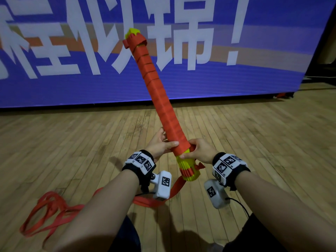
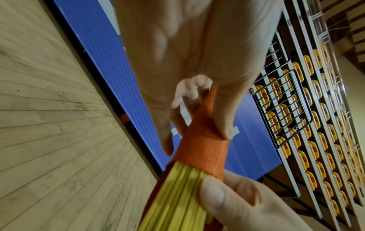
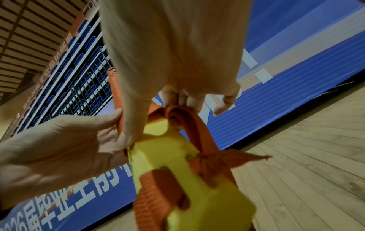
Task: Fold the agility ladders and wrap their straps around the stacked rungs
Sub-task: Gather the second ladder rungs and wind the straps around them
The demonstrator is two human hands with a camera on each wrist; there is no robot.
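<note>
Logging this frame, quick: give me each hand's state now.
Left hand: fingers hold the strap-wrapped rung bundle near its lower end.
Right hand: fingers grip the same bundle where the orange strap wrapping ends.

The long red cloth strap (image 2: 203,150) looks rough and woven, with tiny bumps. The flat yellow plastic rungs (image 3: 168,150) look smooth. The pale wooden plank floor (image 1: 254,142) looks matt and scuffed.

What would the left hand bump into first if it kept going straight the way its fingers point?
Probably the strap-wrapped rung bundle: the left hand already touches it, and its fingers lie on the orange wrap.
</note>
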